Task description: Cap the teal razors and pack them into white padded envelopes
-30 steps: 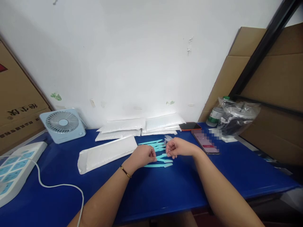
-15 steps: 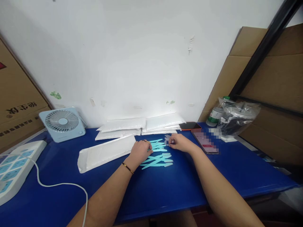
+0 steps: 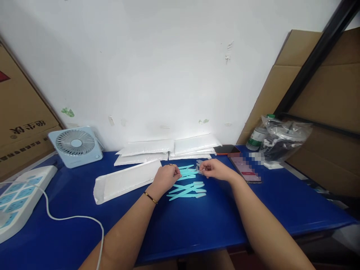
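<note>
My left hand (image 3: 166,177) is closed in a pinch on the handle end of a turquoise eyebrow razor (image 3: 190,171), whose blade end points right. My right hand (image 3: 216,170) pinches a small clear cap at that razor's tip; the fingers partly hide it, and whether it sits on the blade I cannot tell. Other clear caps (image 3: 198,163) lie just behind my right fingertips. Several more turquoise razors are around the left hand, and a crossed group of capped razors (image 3: 185,192) lies nearer me on the blue table (image 3: 202,221).
White padded mailers (image 3: 195,144) are stacked against the wall, with one mailer (image 3: 126,182) left of my hand. On the right are two phones (image 3: 227,150), a bottle (image 3: 256,138) and a plastic-wrapped item (image 3: 285,142). A fan (image 3: 75,146) and power strip (image 3: 25,198) stand left.
My right hand has kept its pinch and sits at the razor's tip. The left hand has shifted slightly, and its fingers are now closed on the razor's handle. The view has moved a little.
</note>
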The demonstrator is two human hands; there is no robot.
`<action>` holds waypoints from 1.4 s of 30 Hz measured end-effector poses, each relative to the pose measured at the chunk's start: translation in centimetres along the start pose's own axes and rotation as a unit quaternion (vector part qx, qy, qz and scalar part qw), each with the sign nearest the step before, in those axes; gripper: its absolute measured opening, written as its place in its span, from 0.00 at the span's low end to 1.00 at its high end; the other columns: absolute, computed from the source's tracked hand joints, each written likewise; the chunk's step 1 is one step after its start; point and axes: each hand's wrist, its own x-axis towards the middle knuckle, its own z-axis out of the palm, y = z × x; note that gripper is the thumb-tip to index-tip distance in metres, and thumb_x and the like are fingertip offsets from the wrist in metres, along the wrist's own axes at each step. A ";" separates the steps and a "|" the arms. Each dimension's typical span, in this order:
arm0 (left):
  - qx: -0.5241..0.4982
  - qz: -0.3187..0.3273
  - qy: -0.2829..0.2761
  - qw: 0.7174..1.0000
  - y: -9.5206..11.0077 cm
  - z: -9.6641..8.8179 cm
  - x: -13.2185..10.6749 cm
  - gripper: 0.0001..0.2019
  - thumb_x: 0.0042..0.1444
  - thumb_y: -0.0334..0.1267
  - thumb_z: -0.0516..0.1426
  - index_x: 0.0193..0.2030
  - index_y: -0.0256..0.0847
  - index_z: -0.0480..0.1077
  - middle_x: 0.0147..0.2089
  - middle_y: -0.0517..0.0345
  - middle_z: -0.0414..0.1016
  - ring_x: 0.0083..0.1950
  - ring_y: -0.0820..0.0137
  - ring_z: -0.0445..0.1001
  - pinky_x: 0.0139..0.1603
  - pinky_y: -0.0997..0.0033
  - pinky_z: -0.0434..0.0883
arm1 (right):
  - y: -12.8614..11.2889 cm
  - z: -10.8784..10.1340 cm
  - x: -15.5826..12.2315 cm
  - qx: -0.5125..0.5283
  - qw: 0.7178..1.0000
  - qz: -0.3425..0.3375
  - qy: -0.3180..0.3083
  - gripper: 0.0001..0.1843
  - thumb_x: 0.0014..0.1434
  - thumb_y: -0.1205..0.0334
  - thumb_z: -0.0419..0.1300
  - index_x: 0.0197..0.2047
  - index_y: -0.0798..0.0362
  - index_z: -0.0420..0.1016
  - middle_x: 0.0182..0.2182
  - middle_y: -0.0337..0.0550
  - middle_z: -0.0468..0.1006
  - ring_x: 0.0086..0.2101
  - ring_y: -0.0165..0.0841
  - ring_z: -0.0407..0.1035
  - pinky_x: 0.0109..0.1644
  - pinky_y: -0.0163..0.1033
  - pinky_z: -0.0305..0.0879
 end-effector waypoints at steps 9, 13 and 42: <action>-0.041 0.034 -0.064 0.997 1.1 -0.3 -0.8 0.07 0.52 0.42 0.56 0.31 0.42 0.71 0.31 0.60 0.75 0.33 0.71 0.72 0.30 0.75 0.63 | -1.5 0.8 -0.2 0.024 0.996 0.014 -0.081 0.13 0.51 0.54 0.60 0.33 0.56 0.75 0.23 0.38 0.73 0.24 0.30 0.70 0.30 0.33 0.66; -0.035 0.055 -0.089 0.994 1.6 -0.3 -1.2 0.10 0.50 0.47 0.59 0.33 0.44 0.71 0.32 0.62 0.75 0.33 0.70 0.73 0.31 0.74 0.63 | -1.3 0.2 -0.4 -0.009 0.994 0.044 -0.097 0.16 0.52 0.51 0.60 0.31 0.56 0.75 0.19 0.38 0.72 0.21 0.29 0.68 0.26 0.32 0.62; 0.018 -0.014 -0.001 1.000 0.0 0.1 0.2 0.07 0.54 0.40 0.54 0.32 0.42 0.71 0.36 0.57 0.75 0.39 0.67 0.73 0.37 0.72 0.64 | 0.6 -0.6 0.1 0.035 0.996 0.076 0.037 0.09 0.48 0.59 0.62 0.30 0.56 0.73 0.25 0.41 0.76 0.22 0.29 0.70 0.24 0.32 0.62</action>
